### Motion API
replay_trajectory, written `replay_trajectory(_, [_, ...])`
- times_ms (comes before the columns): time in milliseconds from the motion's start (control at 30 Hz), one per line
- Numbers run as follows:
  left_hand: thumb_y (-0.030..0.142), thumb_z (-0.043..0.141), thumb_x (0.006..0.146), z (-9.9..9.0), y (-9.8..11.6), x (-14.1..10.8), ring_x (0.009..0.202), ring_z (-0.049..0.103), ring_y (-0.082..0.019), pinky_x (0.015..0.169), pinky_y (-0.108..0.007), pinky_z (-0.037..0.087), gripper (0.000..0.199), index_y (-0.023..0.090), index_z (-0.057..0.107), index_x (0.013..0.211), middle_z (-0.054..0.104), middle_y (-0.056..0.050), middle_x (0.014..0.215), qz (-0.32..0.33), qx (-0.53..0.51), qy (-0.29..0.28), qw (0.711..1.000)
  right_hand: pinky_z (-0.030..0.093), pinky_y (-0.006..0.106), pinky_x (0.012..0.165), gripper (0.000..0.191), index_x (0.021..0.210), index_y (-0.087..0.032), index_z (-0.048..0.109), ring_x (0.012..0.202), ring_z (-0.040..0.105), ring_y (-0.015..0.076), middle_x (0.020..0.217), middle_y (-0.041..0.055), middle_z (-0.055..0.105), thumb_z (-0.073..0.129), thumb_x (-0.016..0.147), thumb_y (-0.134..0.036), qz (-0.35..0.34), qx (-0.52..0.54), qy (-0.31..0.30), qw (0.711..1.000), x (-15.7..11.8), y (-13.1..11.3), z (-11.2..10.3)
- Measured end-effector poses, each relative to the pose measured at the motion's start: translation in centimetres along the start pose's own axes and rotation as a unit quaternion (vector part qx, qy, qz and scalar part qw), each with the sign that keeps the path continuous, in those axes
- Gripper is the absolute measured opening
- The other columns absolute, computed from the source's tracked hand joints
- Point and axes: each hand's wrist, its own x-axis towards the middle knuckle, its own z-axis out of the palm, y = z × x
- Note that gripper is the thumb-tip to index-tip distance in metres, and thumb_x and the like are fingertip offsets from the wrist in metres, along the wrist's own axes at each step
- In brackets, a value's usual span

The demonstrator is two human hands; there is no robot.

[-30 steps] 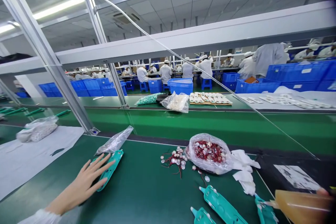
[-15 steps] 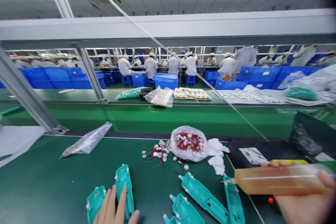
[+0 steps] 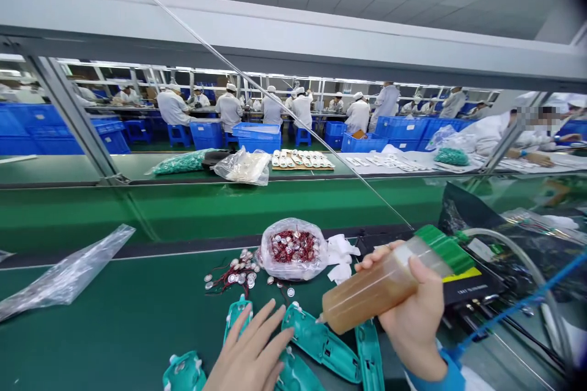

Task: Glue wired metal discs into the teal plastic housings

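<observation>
My right hand point(image 3: 415, 311) is wrapped round a clear bottle point(image 3: 373, 293) of amber-brown liquid with a green cap. The bottle is tilted, its thin nozzle pointing down-left above the teal shells. My left hand point(image 3: 252, 351), fingers spread, hovers over or rests among the shells; contact is unclear, and it partly covers some. One teal shell point(image 3: 186, 371) lies left of that hand. Another open shell point(image 3: 321, 342) lies to its right, beside a narrower-looking one point(image 3: 369, 354) under the bottle.
A plastic bag point(image 3: 293, 250) holds red-wired round discs, with loose discs point(image 3: 236, 272) beside it. White tissue point(image 3: 340, 253) lies right of the bag. A black device point(image 3: 463, 290) with cables and hoses is at right. Clear film point(image 3: 73, 272) lies left. People in white work beyond.
The view has swung right. My right hand has brought the bottle inward and angled it lower, showing its green cap. My left hand has moved right, towards the middle shells.
</observation>
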Motion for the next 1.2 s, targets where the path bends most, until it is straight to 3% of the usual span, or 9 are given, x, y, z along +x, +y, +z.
replay_trajectory(100, [0.027, 0.047, 0.091, -0.6, -0.2, 2.2, 0.134, 0.038, -0.032, 0.108, -0.057, 0.033, 0.044, 0.035, 0.049, 0.134, 0.043, 0.000, 0.146, 0.001, -0.085, -0.006, 0.996, 0.052, 0.035, 0.050, 0.032, 0.082, -0.022, 0.054, 0.052, 0.059, 0.0185, 0.060, -0.0016, 0.060, 0.066, 0.062, -0.044, 0.008, -0.001, -0.003, 1.000, -0.3, 1.6, -0.7])
replay_trajectory(267, [0.017, 0.047, 0.088, 0.9, -0.9, 3.2, 0.139, 0.029, -0.033, 0.104, -0.051, 0.042, 0.055, 0.041, 0.042, 0.137, 0.039, 0.005, 0.149, -0.054, -0.206, -0.058, 0.975, 0.052, 0.033, 0.051, 0.035, 0.082, -0.022, 0.054, 0.051, 0.058, 0.0169, 0.059, -0.0022, 0.060, 0.068, 0.060, -0.046, 0.022, -0.012, 0.023, 0.999, 0.0, 2.7, -1.8])
replay_trajectory(400, [0.017, 0.049, 0.087, 1.0, -1.0, 3.4, 0.137, 0.034, -0.032, 0.109, -0.052, 0.035, 0.053, 0.040, 0.047, 0.134, 0.046, 0.004, 0.145, -0.068, -0.220, -0.096, 0.968, 0.052, 0.033, 0.050, 0.035, 0.081, -0.021, 0.054, 0.050, 0.058, 0.0170, 0.058, -0.0019, 0.060, 0.068, 0.060, -0.046, 0.029, -0.017, 0.025, 0.999, -0.1, 2.9, -1.7])
replay_trajectory(600, [0.031, 0.059, 0.084, 0.8, -0.7, 3.3, 0.130, 0.043, -0.031, 0.106, -0.045, 0.042, 0.047, 0.036, 0.054, 0.130, 0.052, 0.001, 0.140, -0.074, -0.243, -0.076, 0.964, 0.051, 0.033, 0.048, 0.033, 0.082, -0.021, 0.053, 0.050, 0.058, 0.0179, 0.058, -0.0010, 0.060, 0.066, 0.062, -0.045, 0.023, -0.028, 0.006, 0.999, -0.2, 3.0, -1.8])
replay_trajectory(933, [0.023, 0.062, 0.080, 2.4, -0.7, 3.6, 0.126, 0.048, -0.029, 0.102, -0.041, 0.046, 0.047, 0.036, 0.058, 0.125, 0.057, -0.001, 0.135, -0.076, -0.280, -0.045, 0.956, 0.048, 0.031, 0.043, 0.030, 0.080, -0.021, 0.054, 0.049, 0.059, 0.0195, 0.057, 0.0001, 0.061, 0.063, 0.066, -0.045, -0.004, -0.056, -0.041, 0.998, -0.5, 3.5, -2.2])
replay_trajectory(1200, [0.023, 0.061, 0.081, 2.0, -0.5, 3.8, 0.128, 0.046, -0.028, 0.104, -0.042, 0.044, 0.047, 0.037, 0.057, 0.126, 0.054, 0.000, 0.137, -0.092, -0.292, -0.074, 0.949, 0.049, 0.033, 0.046, 0.029, 0.081, -0.021, 0.053, 0.049, 0.059, 0.0197, 0.057, 0.0000, 0.061, 0.063, 0.067, -0.045, -0.002, -0.056, -0.043, 0.997, -0.5, 3.7, -2.4])
